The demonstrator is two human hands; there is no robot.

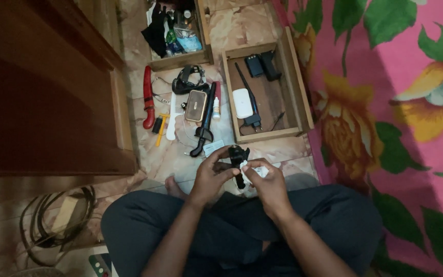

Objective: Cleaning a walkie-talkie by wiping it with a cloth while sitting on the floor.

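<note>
From the head camera, looking down at crossed legs in dark trousers point(334, 225) on a pale stone floor point(278, 149). Left hand point(208, 177) curled round a small black gadget point(238, 156), fingers bent and pinching its side near the top. Right hand point(267, 184) closed on a scrap of white cloth point(249, 171), pressing it against the lower part of the gadget. Gadget upright between both hands, just above the knees, touching both. Looks hard and stiff, likely plastic or metal, small and probably light, so easy to lift with one hand. Could be a bit smooth, so best held round the thick middle with thumb on one side and fingers on the other, not by the thin bits on top, which might snap. Cloth soft and floppy, fine to bunch up. Exact kind of gadget too dark to tell. Ahead on the floor, an open wooden drawer point(296, 82) with a white flat box point(242, 102), a black plug with a cord point(253, 121) and two black blocks point(261, 65) inside. Left of it, a second drawer point(204, 51) stuffed with dark odds and ends. Between drawers and knees, a row of things lying flat: a red handle point(148, 97), a white comb point(173, 117), a small tan case point(197, 105), a long black tool point(206, 120), a little white bottle point(216, 109). Dark wooden cupboard point(47, 92) at the left, coiled cable point(52, 220) below it, pink flowered sheet point(401, 102) at the right.
</note>
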